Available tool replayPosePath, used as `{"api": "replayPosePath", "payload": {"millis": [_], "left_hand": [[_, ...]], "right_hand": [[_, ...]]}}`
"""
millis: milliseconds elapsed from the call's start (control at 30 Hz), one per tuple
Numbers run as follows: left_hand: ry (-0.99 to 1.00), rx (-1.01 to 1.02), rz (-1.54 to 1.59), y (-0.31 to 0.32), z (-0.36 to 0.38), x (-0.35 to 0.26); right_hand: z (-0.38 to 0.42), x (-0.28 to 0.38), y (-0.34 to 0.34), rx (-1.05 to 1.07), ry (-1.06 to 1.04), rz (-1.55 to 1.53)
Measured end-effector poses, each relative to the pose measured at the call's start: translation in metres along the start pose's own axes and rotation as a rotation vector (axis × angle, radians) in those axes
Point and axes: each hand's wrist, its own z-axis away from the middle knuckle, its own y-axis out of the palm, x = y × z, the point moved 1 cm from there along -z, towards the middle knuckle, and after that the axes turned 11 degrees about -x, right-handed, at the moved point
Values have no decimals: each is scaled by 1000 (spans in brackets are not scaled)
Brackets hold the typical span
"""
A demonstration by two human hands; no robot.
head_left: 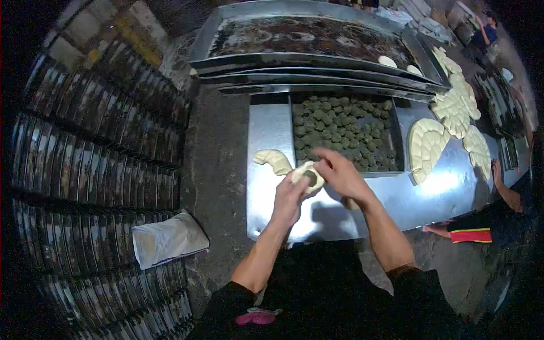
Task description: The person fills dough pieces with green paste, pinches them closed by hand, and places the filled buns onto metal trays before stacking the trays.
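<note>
My left hand [287, 199] cups a piece of pale dough [316, 186] above the metal table, fingers closed on it. A dark green filling ball sits in the hollow of this dough. At the dough's right edge, my right hand [343, 174] has its thumb and fingers bent against the rim, slightly blurred. A curved strip of dough [273, 161] lies on the table just left of my hands. Behind them is a metal tray [401, 139] holding many dark green filling balls [340, 127]. Beneath my right wrist, a small piece of dough [350, 203] is partly hidden.
Stacked baking trays [317, 62] stand at the table's far side, with two round dough pieces [387, 61] on top. Sectioned dough [429, 148] lies at right, near another person's arm [506, 190]. Tray racks [96, 158] and a white sack [170, 239] are at left.
</note>
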Motion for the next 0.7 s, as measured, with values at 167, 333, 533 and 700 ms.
{"api": "replayPosePath", "payload": {"millis": [167,333,533,700], "left_hand": [[97,-126,-119,-29,-2,-1],[315,6,-292,-28,47,-23],[1037,-111,-927,-54,83,-73],[626,-140,-310,-38,55,-83]], "right_hand": [[27,27,35,-213,-167,40],[71,43,68,-243,-645,468],[63,99,36,-76,-753,170],[38,133,45,-102,-549,34]]}}
